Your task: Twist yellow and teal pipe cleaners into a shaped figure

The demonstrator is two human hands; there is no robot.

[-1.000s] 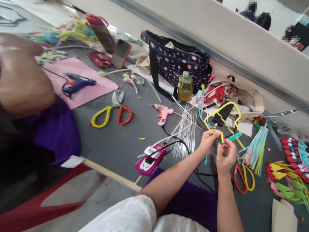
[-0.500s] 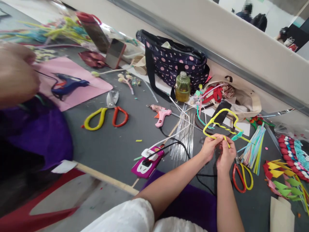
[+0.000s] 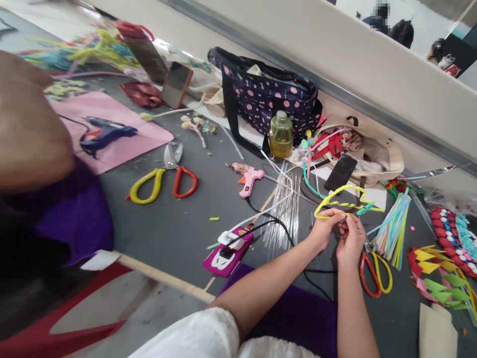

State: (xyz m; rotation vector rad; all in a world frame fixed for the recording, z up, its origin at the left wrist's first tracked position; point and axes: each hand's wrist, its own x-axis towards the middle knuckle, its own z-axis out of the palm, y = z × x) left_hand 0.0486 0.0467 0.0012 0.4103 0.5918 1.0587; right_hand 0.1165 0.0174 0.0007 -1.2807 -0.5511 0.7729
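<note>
Yellow frame (image 3: 341,188): shaped, apparently unfinished

Your left hand (image 3: 325,229) and right hand (image 3: 351,243) pinch its near edge, above the surface (image 3: 179,243). Outline bent, twisted crosspiece (image 3: 348,204) formed, teal piece (image 3: 365,209) on; the pinched edge seems left.

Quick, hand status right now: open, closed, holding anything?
Left hand: closed, pinching the yellow fuzzy stem.
Right hand: closed, apparently pinching the same yellow fuzzy stem; grip partly hidden.
</note>
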